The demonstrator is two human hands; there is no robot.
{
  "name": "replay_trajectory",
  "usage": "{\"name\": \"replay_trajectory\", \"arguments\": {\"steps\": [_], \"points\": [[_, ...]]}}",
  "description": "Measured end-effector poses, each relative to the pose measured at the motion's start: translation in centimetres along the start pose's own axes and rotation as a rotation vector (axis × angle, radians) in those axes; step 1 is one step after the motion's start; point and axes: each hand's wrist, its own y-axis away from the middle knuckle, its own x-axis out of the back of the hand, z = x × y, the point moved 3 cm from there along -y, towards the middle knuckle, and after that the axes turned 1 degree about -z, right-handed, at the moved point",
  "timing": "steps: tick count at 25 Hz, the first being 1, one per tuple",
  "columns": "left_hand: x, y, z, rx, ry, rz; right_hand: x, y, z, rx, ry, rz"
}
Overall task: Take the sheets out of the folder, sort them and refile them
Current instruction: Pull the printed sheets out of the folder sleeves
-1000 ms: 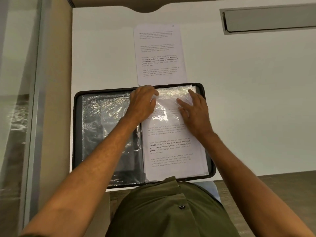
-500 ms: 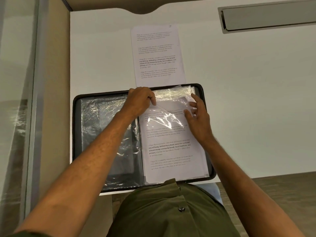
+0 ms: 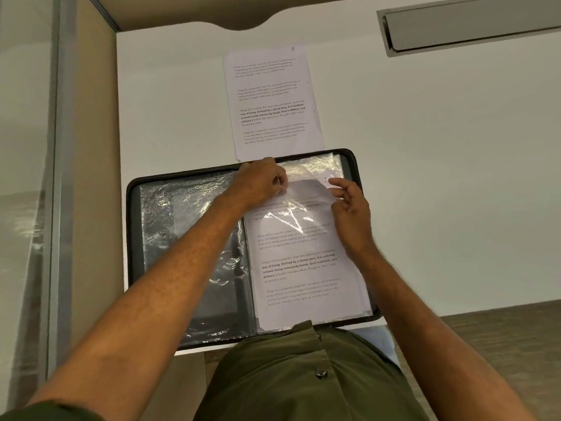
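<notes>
A black folder lies open on the white desk, with clear plastic sleeves on both sides. The right side holds a printed sheet inside a crinkled clear sleeve. My left hand pinches the top edge of that sleeve near the spine. My right hand pinches the sheet's top right corner, which curls up out of the sleeve. A second printed sheet lies flat on the desk just beyond the folder.
The white desk stretches to the right. A grey cable slot sits at the far right. A beige partition and glass panel stand along the left. My green shirt covers the folder's near edge.
My right hand went from lying flat on the sleeve to pinching the sheet's top corner. The sheet's top edge has lifted and curled. My left hand has stayed at the sleeve's top.
</notes>
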Motion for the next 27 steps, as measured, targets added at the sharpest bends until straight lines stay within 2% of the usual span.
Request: {"name": "replay_trajectory", "arguments": {"steps": [11, 18, 21, 24, 27], "points": [[-0.3, -0.1, 1.0, -0.041, -0.030, 0.090, 0.3, -0.2, 0.7, -0.007, -0.026, -0.006], [2.0, -1.2, -0.6, 0.050, 0.304, 0.322, 0.3, -0.2, 1.2, -0.028, 0.025, -0.069], [3.9, -2.0, -0.6, 0.032, 0.290, 0.417, 0.2, -0.4, 1.4, -0.043, 0.080, -0.092], [5.5, -3.0, -1.0, 0.026, 0.214, 0.446, 0.3, -0.8, 1.7, -0.067, 0.142, -0.115], [7.0, -4.0, -1.7, 0.049, 0.261, 0.498, 0.4, -1.0, 1.8, -0.093, 0.146, -0.160]]}}
